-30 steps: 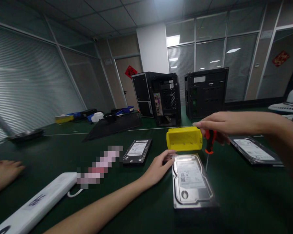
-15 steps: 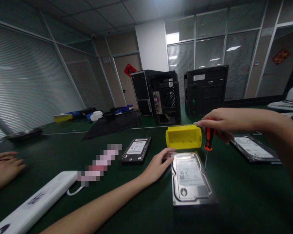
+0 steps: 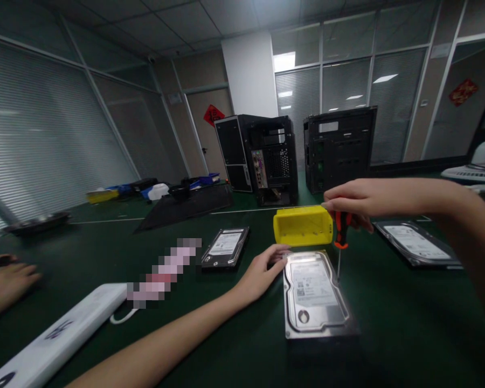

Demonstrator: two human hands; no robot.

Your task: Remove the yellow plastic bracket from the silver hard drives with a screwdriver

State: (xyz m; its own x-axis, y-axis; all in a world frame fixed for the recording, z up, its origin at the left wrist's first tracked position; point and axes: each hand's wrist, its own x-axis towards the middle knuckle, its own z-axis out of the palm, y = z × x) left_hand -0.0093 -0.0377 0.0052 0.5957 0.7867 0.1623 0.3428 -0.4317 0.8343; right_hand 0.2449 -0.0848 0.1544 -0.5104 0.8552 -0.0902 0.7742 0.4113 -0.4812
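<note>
A silver hard drive [image 3: 313,293] with a white label lies on the dark green table in front of me. My left hand [image 3: 267,267] grips its far left corner, fingers bent and partly hidden behind the drive. Above the drive's right side, my right hand [image 3: 351,202] is closed around the red and black handle of a screwdriver [image 3: 341,233]. The shaft points down, and its tip meets the drive's right edge, though the exact contact spot is too small to make out. Just beyond the drive stands a yellow bin [image 3: 303,227] with a few tiny bits inside.
Another hard drive [image 3: 225,248] lies left of the bin, a third drive [image 3: 418,243] to the right. Two black computer cases [image 3: 272,161] stand behind. A white box [image 3: 60,334] lies at the near left, beside another person's hand [image 3: 10,283]. A black mat [image 3: 189,207] is further back.
My right hand and the screwdriver have shifted slightly left, and the handle has turned a little in my fingers. My left hand and the drive stay in place.
</note>
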